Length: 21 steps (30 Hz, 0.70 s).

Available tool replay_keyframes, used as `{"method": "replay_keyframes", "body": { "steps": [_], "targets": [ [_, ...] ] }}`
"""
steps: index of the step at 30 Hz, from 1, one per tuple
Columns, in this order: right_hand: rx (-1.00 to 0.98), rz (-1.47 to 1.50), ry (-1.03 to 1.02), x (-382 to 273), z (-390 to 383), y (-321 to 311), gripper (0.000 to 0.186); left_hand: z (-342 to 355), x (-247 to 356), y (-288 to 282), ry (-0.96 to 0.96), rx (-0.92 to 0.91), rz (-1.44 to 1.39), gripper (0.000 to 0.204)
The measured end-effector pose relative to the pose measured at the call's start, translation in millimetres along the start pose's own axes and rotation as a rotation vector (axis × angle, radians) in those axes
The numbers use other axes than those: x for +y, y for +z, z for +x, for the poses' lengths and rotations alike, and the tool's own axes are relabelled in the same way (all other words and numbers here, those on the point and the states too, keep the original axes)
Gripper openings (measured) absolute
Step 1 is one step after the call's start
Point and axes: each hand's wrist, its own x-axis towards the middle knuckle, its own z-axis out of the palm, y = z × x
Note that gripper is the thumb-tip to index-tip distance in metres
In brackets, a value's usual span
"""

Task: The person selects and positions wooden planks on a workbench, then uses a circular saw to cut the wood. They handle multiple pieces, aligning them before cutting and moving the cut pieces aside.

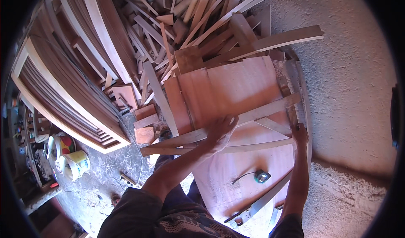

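Note:
My left hand [221, 132] grips a long wooden plank [263, 110] lying diagonally over reddish boards [219, 84]. My right hand [299, 134] is closed at the right, by the ends of a lower strip [249, 147] and a short diagonal strip [272, 126]; what its fingers hold is hidden. The strips and plank form a narrow triangle joining at the left. Below them, a tape measure [262, 176] and a handsaw [263, 202] lie on a pinkish board [221, 179].
A large pile of offcuts [181, 23] fills the back. Wooden frames [63, 90] lean at the left, near white buckets [76, 166], a cable and cluttered shelving [31, 145]. A rough wall [346, 90] bounds the right side.

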Motion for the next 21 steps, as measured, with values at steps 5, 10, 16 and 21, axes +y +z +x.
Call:
{"method": "replay_keyframes", "body": {
  "steps": [5, 10, 16, 21],
  "targets": [
    [0.022, -0.111, -0.026, 26, 56, 20, 0.053, 27, 4, 27, -0.037, 0.103, 0.066, 0.058],
    [0.011, 0.016, -0.191, -5, 72, 37, 0.050, 44, -12, 12, -0.126, 0.219, 0.041, 0.051],
    [0.007, 0.159, -0.263, 2, 92, 46, 0.050, 55, -22, 6, -0.145, 0.332, 0.016, 0.046],
    [-0.010, 0.127, -0.198, -3, 104, 49, 0.057, 71, -22, 19, -0.236, 0.402, -0.033, 0.041]
  ]
}}
